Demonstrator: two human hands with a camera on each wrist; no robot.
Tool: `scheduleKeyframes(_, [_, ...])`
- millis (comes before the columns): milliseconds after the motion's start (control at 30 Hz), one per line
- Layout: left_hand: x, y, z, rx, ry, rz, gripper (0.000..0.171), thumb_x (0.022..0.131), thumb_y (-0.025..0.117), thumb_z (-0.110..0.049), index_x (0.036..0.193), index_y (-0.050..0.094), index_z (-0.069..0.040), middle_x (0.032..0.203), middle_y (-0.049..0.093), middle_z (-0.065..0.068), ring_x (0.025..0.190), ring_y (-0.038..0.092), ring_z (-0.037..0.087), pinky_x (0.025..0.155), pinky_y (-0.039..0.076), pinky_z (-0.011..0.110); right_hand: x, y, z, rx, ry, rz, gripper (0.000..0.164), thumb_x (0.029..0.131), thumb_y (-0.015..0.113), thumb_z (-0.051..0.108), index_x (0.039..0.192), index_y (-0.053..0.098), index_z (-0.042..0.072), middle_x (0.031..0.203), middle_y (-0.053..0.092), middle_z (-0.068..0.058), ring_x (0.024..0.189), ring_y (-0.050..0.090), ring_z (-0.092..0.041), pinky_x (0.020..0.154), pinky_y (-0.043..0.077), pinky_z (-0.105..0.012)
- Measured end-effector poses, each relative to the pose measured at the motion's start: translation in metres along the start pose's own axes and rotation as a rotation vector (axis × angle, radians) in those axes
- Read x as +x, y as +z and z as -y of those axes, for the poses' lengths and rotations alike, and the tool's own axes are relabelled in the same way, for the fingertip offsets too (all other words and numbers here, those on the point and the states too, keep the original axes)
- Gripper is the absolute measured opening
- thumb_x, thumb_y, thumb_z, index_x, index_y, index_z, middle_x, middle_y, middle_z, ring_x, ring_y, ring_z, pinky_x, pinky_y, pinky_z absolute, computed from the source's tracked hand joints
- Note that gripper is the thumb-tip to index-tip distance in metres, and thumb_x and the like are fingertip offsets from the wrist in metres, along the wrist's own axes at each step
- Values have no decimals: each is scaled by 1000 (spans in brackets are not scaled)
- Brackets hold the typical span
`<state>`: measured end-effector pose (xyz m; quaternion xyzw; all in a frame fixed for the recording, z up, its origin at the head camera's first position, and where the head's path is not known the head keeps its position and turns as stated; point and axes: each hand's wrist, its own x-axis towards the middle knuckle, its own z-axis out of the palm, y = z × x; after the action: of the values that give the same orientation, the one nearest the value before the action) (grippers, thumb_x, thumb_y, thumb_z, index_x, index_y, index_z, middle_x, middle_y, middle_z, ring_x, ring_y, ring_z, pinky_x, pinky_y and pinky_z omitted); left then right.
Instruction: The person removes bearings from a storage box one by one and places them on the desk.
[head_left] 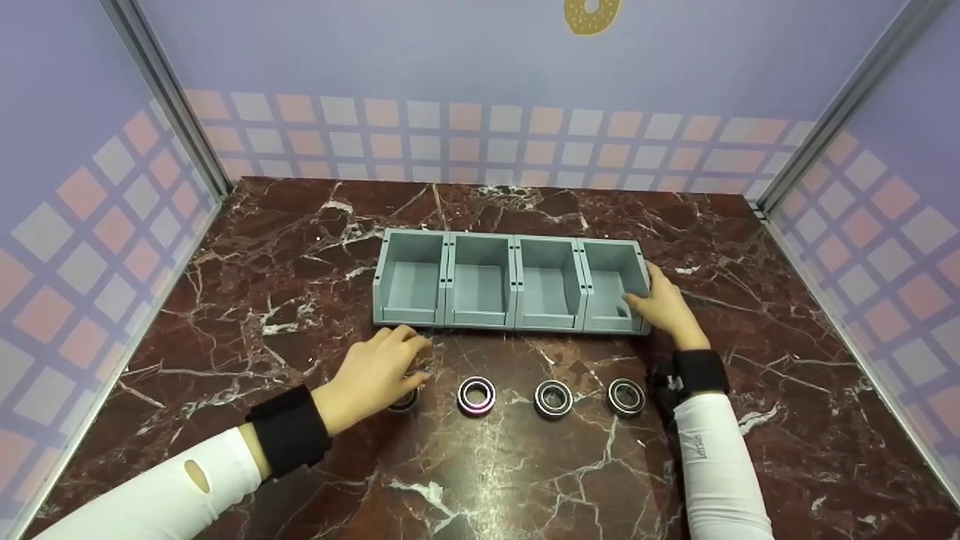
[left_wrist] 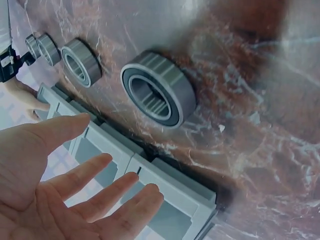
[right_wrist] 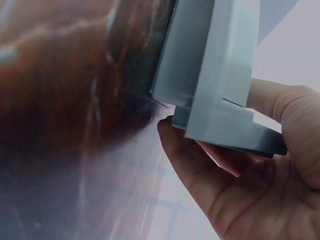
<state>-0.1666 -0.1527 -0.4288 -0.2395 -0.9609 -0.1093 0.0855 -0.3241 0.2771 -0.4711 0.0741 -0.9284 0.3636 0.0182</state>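
A row of joined grey-blue storage bins point(head_left: 480, 319) stands on the table. My right hand point(head_left: 670, 306) grips the outer side wall of the rightmost bin point(right_wrist: 220, 100), thumb inside and fingers along the outside. My left hand point(head_left: 379, 367) hovers over the leftmost ball bearing point(left_wrist: 160, 90), partly covering it in the head view. Its fingers are spread and loosely bent, with nothing between them. To the right, in a line in front of the bins, lie a bearing with a purplish sheen point(head_left: 476, 396), another bearing point(head_left: 553, 399) and the rightmost bearing point(head_left: 625, 397).
The dark red marbled tabletop point(head_left: 480, 480) reaches back to a lilac wall point(head_left: 375, 60) with a checked band. Side panels meet it at grey metal posts point(head_left: 180, 97) on both sides. Black bands point(head_left: 289, 431) circle both wrists.
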Motion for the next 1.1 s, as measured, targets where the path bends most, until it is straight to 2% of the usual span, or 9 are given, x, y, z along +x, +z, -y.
scheduleKeyframes(233, [8,-4,4,34,10,-26,38,80,73,-27,112,65,-9,104,60,10,91,57,28,58,50,44,-2,-3,4,-26,30,25,77,88,63,17,145,16,-5,129,43,-35,113,46,-48,94,35,-55])
scheduleKeyframes(500, [21,-11,12,50,-19,-36,44,83,69,-35,117,63,-9,116,59,14,104,54,30,75,50,45,-1,-12,7,-81,3,52,82,91,60,25,145,9,-8,145,18,-34,133,18,-46,105,17,-54])
scheduleKeyframes(667, [32,-16,21,45,-38,-57,47,83,68,-38,119,61,-9,122,56,17,112,51,32,89,43,46,4,-18,11,-133,-37,44,81,91,60,27,145,11,-8,144,21,-33,132,18,-47,105,16,-54])
scheduleKeyframes(867, [45,-19,32,49,-38,-118,47,84,67,-37,120,61,-7,124,55,18,114,50,34,93,40,47,8,-24,18,-190,-56,39,81,92,58,30,145,11,-8,143,21,-34,130,18,-50,104,14,-57])
scheduleKeyframes(1100, [65,-22,46,46,-106,-121,52,87,62,-41,127,55,-8,132,49,18,123,40,36,100,30,53,18,-28,29,-285,-100,-1,82,91,58,33,145,11,-8,144,18,-35,131,18,-50,106,11,-55])
